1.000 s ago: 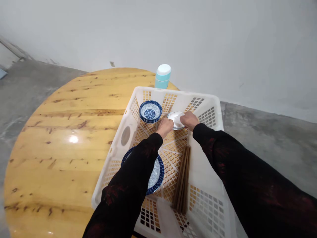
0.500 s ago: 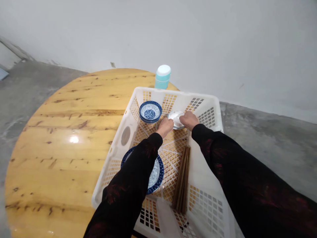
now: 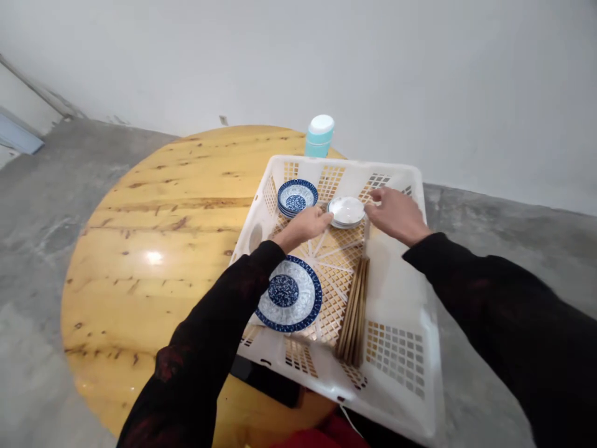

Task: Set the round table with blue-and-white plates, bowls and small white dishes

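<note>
A small stack of white dishes (image 3: 346, 211) rests on the floor of the white plastic basket (image 3: 396, 280), towards its far side. My left hand (image 3: 305, 225) is at the stack's left edge, fingers loosely extended and the fingertips close to or touching the rim. To the right of the stack, my right hand (image 3: 395, 213) hovers with its fingers loosely apart and nothing in them. Blue-and-white bowls (image 3: 297, 194) are stacked left of the white dishes. Nearer to me lies a blue-rimmed plate (image 3: 289, 295), partly behind my left sleeve, with a bundle of brown chopsticks (image 3: 353, 314) to its right.
The basket stands on a round wooden table (image 3: 153, 230) and reaches past its right edge. Beyond it is a turquoise container with a white lid (image 3: 319, 135). A dark flat object (image 3: 268, 379) lies near the basket's front. A grey wall (image 3: 298, 62) rises behind.
My right hand has moved off the white dishes to the right, and its fingers have opened. My left hand has loosened at their left edge. The camera view has shifted slightly.
</note>
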A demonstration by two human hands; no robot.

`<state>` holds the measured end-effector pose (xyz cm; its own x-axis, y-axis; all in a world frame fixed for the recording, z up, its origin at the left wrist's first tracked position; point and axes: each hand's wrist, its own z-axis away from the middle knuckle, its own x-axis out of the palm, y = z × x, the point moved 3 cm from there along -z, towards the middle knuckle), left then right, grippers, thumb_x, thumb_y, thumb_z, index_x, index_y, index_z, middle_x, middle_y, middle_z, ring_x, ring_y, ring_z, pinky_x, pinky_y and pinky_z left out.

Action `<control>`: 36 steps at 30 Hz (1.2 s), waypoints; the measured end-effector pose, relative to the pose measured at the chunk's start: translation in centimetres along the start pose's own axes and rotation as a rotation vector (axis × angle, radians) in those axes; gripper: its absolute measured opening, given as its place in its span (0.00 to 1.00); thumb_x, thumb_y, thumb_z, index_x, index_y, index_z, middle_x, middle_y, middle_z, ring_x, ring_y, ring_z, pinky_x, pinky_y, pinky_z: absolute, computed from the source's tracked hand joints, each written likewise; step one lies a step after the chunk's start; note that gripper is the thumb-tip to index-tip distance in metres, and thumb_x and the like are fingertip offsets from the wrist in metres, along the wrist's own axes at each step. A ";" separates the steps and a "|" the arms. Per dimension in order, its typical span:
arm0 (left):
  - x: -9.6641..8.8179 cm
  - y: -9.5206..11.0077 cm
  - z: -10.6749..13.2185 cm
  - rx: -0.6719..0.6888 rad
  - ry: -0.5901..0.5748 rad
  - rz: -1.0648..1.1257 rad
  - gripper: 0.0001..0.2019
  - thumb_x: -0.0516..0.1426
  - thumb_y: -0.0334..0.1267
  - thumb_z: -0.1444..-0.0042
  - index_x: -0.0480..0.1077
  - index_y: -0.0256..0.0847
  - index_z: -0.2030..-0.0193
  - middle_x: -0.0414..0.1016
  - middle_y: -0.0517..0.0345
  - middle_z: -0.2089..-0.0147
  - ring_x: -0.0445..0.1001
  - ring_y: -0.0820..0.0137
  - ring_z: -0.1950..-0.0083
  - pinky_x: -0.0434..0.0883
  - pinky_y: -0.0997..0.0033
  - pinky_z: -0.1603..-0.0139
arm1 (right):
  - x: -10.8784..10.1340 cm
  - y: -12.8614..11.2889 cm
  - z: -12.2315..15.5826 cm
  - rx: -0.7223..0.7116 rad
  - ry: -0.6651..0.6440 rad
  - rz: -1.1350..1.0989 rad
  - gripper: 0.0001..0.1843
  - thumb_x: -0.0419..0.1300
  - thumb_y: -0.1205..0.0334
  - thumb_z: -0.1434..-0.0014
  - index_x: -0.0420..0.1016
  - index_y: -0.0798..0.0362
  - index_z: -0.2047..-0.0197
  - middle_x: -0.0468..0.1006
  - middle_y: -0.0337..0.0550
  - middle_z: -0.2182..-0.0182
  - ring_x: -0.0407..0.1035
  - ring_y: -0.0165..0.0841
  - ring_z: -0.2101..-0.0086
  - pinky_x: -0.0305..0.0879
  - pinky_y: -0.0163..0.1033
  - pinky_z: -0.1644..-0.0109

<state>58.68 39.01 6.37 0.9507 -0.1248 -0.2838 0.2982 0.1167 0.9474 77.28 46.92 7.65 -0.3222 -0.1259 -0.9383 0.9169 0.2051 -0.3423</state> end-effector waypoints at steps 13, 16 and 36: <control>-12.1 0.5 25.5 -0.137 0.541 0.105 0.19 0.58 0.49 0.39 0.77 0.37 0.50 0.82 0.50 0.54 0.79 0.63 0.51 0.76 0.66 0.51 | -6.4 0.3 26.0 0.078 0.423 -0.362 0.18 0.55 0.48 0.41 0.77 0.45 0.52 0.85 0.48 0.57 0.82 0.47 0.64 0.74 0.48 0.66; -12.4 -2.8 31.7 -0.174 0.701 0.104 0.24 0.59 0.55 0.40 0.77 0.36 0.49 0.81 0.49 0.53 0.80 0.62 0.51 0.77 0.64 0.52 | -4.6 -0.1 32.2 0.153 0.456 -0.515 0.18 0.57 0.44 0.39 0.75 0.41 0.50 0.84 0.47 0.58 0.81 0.48 0.67 0.77 0.55 0.62; -2.4 -10.3 44.3 -0.317 0.471 0.162 0.25 0.55 0.57 0.45 0.76 0.38 0.53 0.81 0.48 0.58 0.80 0.60 0.54 0.76 0.62 0.54 | 12.1 -10.4 47.9 0.282 -0.068 -1.155 0.30 0.63 0.33 0.46 0.79 0.52 0.57 0.85 0.50 0.66 0.78 0.40 0.74 0.76 0.43 0.68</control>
<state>49.50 -5.52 3.83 0.9002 0.3616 -0.2427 0.0876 0.3956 0.9142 75.13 -3.24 2.22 -0.9860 -0.1494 -0.0744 0.1148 -0.2830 -0.9522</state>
